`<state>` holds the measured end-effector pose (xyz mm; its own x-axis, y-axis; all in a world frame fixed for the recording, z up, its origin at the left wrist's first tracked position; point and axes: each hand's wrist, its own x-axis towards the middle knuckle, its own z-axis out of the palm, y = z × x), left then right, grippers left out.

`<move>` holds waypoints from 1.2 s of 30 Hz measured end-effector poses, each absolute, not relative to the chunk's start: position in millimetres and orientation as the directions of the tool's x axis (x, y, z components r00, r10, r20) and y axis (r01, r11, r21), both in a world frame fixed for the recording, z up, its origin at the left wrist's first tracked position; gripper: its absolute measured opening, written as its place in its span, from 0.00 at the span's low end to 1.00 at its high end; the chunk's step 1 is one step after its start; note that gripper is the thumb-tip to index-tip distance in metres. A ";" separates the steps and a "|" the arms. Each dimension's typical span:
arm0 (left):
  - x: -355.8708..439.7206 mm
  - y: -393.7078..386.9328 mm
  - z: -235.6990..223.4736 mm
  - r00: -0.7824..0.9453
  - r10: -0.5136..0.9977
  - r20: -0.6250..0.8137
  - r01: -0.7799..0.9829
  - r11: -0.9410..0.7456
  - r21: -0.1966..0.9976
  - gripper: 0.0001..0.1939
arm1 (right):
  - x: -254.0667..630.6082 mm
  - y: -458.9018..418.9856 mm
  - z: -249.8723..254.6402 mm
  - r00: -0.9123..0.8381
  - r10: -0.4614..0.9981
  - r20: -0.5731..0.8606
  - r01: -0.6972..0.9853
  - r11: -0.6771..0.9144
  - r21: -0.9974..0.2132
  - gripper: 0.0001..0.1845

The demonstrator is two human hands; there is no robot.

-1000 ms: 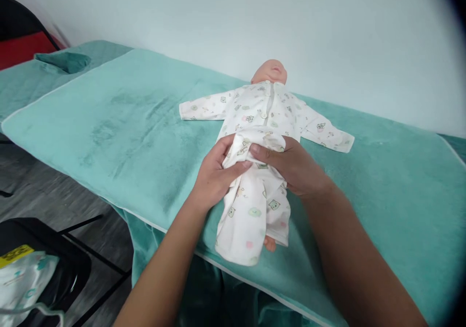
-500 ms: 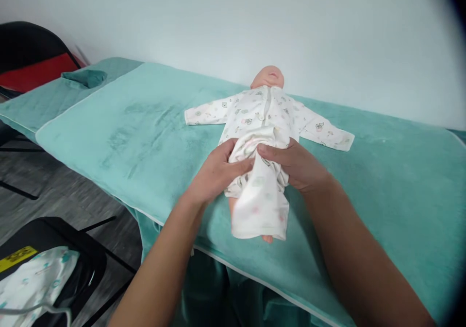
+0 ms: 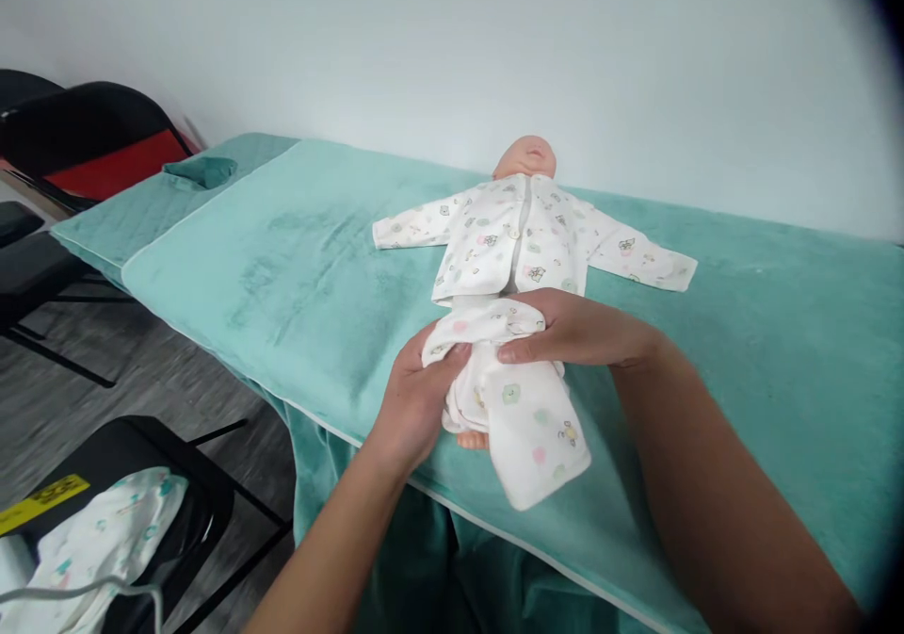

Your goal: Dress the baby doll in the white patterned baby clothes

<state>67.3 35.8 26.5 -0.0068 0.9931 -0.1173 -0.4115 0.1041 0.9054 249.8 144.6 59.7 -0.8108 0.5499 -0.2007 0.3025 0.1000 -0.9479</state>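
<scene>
A baby doll lies on its back, head toward the wall, on a green padded bed. It wears a white printed long-sleeved jacket with its sleeves spread out. Over the doll's legs I hold bunched white printed baby pants. My left hand grips the gathered cloth at the left, thumb on top. At the right, my right hand pinches the same cloth between thumb and fingers. One trouser leg hangs loose toward the bed's front edge. Toes of one foot show below the cloth.
Black folding chairs stand at the left. On the nearer black seat lie a white printed cloth, a yellow label and a grey cable. A white wall runs behind the bed.
Both hands have moved the bunched pants down from the doll's belly toward its feet, uncovering the jacket's hem. The loose trouser leg has swung right, and the view has shifted slightly left.
</scene>
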 end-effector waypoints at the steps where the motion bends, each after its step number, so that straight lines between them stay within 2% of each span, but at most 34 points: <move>1: 70.2 30.3 29.1 -0.016 0.990 -0.142 -0.406 0.124 0.906 0.21 | 249.6 145.1 59.9 -0.808 0.555 -0.200 0.310 0.112 -0.944 0.23; 4: 83.3 13.1 41.7 -0.076 0.970 -0.231 -0.400 0.183 0.898 0.21 | 245.8 144.4 61.4 -0.781 0.587 -0.212 0.372 0.166 -0.913 0.17; 9: 106.5 -15.7 61.9 -0.202 0.877 -0.436 -0.519 0.282 0.807 0.23 | 239.0 138.1 68.7 -0.753 0.599 -0.271 0.498 0.250 -0.831 0.08; 15: 111.8 -47.9 40.8 -0.284 0.749 -0.598 -0.578 0.364 0.730 0.25 | 236.9 132.4 65.4 -0.764 0.577 -0.288 0.573 0.403 -0.713 0.04; 20: 107.4 -57.2 14.1 -0.436 0.660 -0.612 -0.595 0.299 0.746 0.21 | 231.5 127.7 60.3 -0.774 0.570 -0.276 0.585 0.477 -0.655 0.07; 23: 101.1 -52.0 6.4 -0.486 0.655 -0.579 -0.592 0.240 0.769 0.21 | 227.5 125.9 59.7 -0.766 0.584 -0.270 0.610 0.526 -0.592 0.09; 28: 90.6 -46.2 0.5 -0.429 0.720 -0.546 -0.532 0.287 0.797 0.20 | 224.0 125.2 57.6 -0.759 0.597 -0.260 0.628 0.564 -0.536 0.11; 36: 89.3 -49.1 -0.6 -0.409 0.749 -0.521 -0.499 0.295 0.815 0.23 | 226.1 127.3 54.6 -0.775 0.578 -0.256 0.604 0.559 -0.568 0.09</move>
